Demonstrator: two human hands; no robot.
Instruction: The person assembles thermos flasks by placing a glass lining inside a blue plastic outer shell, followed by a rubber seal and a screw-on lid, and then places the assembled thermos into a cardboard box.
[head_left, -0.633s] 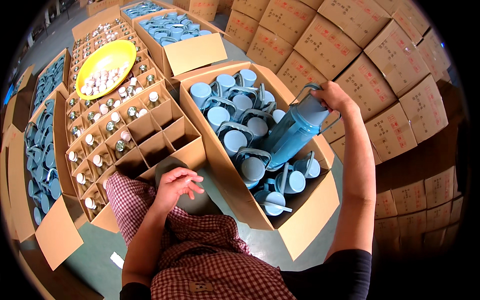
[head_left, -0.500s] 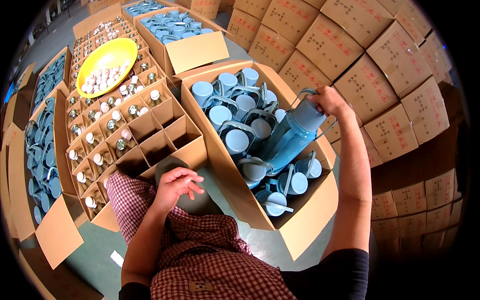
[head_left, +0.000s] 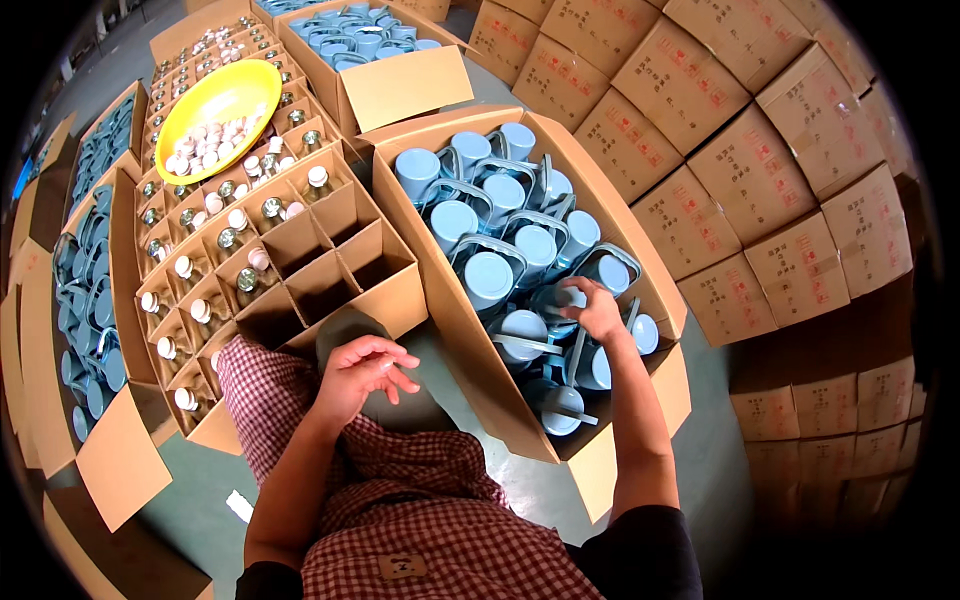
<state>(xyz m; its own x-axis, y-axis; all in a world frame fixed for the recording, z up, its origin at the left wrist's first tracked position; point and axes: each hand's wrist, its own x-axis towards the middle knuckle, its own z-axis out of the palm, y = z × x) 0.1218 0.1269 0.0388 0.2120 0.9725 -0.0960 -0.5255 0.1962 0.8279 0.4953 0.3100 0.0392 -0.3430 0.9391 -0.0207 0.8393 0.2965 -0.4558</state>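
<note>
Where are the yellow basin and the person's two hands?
Yellow basin (head_left: 228,90): head view, bare inner surface.
Left hand (head_left: 355,382): head view, middle.
Right hand (head_left: 601,312): head view, middle.

Has a smooth grey-green floor (head_left: 200,510), catching a pale gleam near the lower middle. Rises at right into stacked brown cartons (head_left: 750,180) (tightly packed, printed in red and black), dims around a second, lower stack (head_left: 828,460), and recedes at upper left into greyer gloom.
</note>
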